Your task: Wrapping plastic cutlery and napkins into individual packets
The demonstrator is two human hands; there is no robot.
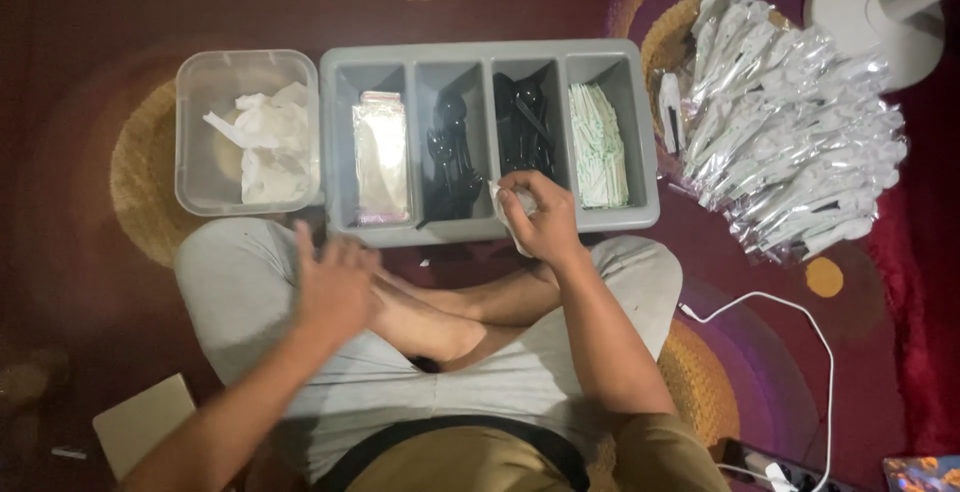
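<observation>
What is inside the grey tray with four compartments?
In the grey tray, from left: clear bags, black spoons, black forks, paper-wrapped sticks. The right hand covers the forks' near end.

The gray tray [490,52] holds black cutlery [455,157] and white-and-green packets [598,147]. The carpet [80,102] is dark maroon with tan circles; the cable [800,322] is white.

Tub [200,132] left of tray [640,132]

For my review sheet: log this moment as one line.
right hand: holds white napkin at grey tray | left hand: empty, over knee | finished packets: piled right
</observation>
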